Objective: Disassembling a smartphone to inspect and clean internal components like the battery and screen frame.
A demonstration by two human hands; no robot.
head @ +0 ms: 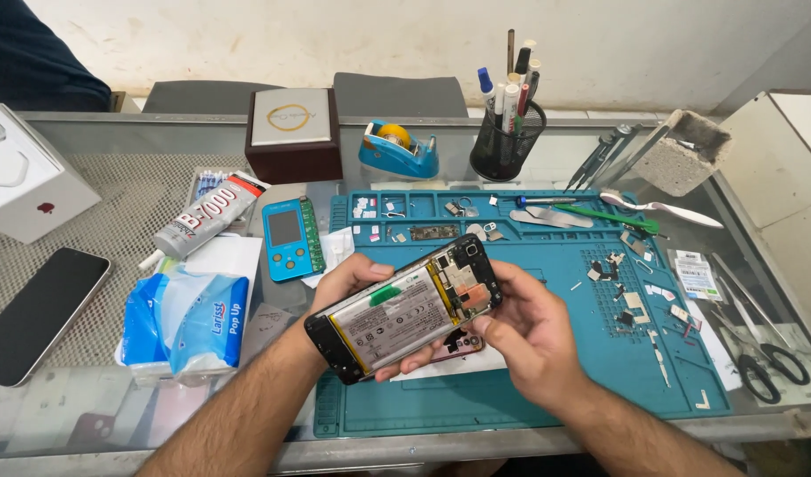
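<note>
Head view looks down on a glass desk with a blue work mat on it. Both hands hold an opened phone above the mat, near its front-left part, back cover off, battery & circuit board facing up, the phone tilted diagonal. Left hand grips the lower-left end, its fingers curl under and around the edge, thumb on top near a green tab. Right hand supports the upper-right end, fingers closed on the phone's side, thumb by the board.

On the mat: small screws and metal parts, tweezers, a green pry tool. Left of the mat lie a tissue pack, a glue tube, a small blue tester device and a dark phone w/ screen up. At the back stand a tape dispenser and a mesh pen holder. Scissors lie at the right.
</note>
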